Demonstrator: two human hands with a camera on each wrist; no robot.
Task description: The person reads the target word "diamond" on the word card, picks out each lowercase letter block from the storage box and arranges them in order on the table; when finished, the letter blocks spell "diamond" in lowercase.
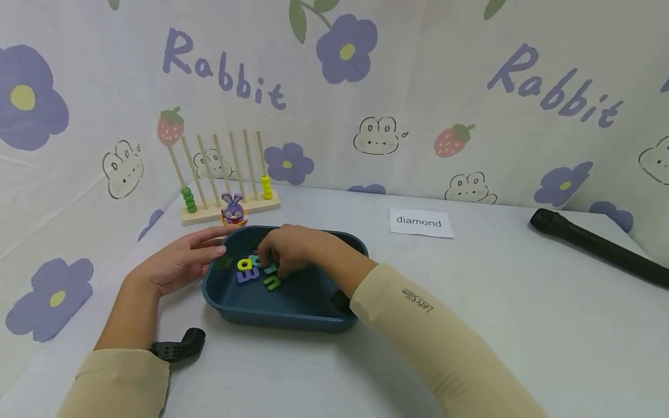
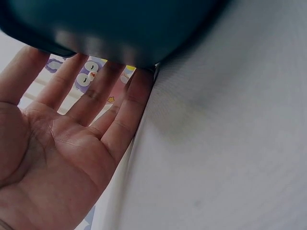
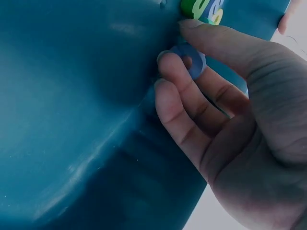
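A dark teal tray (image 1: 292,323) stands on the white table in the head view. Small letter pieces lie inside toward its left: a yellow one (image 1: 244,265), a purple one (image 1: 248,276) and a green one (image 1: 272,283), with teal ones partly hidden by fingers. My right hand (image 1: 298,247) reaches down into the tray. In the right wrist view its curled fingers hold a blue round letter (image 3: 197,67), near a green letter (image 3: 194,6). My left hand (image 1: 180,261) is at the tray's left side, fairly straight fingers (image 2: 122,117) against its wall.
Behind the tray stand a purple rabbit toy (image 1: 234,211) and a wooden counting rack (image 1: 206,216) with green and yellow beads. A card reading "diamond" (image 1: 421,223) lies right of them. A long black object (image 1: 601,247) lies at the far right, before a printed cloth backdrop (image 1: 407,81).
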